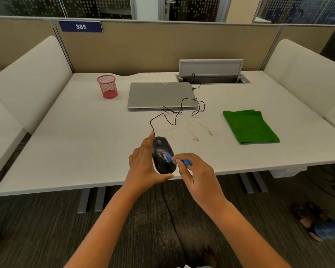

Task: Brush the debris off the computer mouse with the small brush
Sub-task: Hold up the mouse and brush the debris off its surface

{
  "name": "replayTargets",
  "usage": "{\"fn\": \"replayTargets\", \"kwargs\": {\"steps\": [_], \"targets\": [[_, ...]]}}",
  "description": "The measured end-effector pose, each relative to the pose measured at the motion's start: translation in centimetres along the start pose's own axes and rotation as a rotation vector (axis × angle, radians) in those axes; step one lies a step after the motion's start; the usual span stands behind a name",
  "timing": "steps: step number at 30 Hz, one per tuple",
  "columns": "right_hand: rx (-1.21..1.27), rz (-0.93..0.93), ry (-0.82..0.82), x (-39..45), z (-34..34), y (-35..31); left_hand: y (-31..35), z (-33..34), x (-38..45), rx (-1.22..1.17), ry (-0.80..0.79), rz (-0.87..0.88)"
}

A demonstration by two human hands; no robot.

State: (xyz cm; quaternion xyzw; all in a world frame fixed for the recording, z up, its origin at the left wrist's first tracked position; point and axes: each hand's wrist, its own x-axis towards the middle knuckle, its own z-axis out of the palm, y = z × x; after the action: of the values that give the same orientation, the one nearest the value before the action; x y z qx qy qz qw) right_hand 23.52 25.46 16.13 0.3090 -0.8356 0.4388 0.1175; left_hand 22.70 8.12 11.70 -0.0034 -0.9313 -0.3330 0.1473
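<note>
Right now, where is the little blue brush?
In the head view, the small blue plastic brush is pinched in the right hand, near the desk's front edge, its head touching the black computer mouse that the left hand steadies.

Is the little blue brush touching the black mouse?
Touching. In the head view, the small blue brush has its head pressed on the black computer mouse, right beside the brown crumbs.
</note>
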Motion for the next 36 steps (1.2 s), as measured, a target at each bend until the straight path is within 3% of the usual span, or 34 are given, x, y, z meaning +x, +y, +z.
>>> {"fn": "replayTargets", "kwargs": {"steps": [8, 14, 29, 36], "targets": [[0.002, -0.034, 0.06, 0.2, -0.2, -0.2, -0.3, 0.0, 0.2, -0.025, 0.012, -0.024], [0.01, 0.042, -0.013, 0.0, -0.6, 0.0, -0.4, -0.2, 0.1, -0.042, 0.012, -0.025], [0.101, 0.068, -0.018, -1.0, -0.9, 1.0, -0.9, -0.2, 0.3, -0.051, 0.018, -0.026], [-0.016, -0.085, -0.08, -0.3, -0.5, 0.1, -0.5, -0.1, 0.1, -0.06, 0.019, -0.022]]}}
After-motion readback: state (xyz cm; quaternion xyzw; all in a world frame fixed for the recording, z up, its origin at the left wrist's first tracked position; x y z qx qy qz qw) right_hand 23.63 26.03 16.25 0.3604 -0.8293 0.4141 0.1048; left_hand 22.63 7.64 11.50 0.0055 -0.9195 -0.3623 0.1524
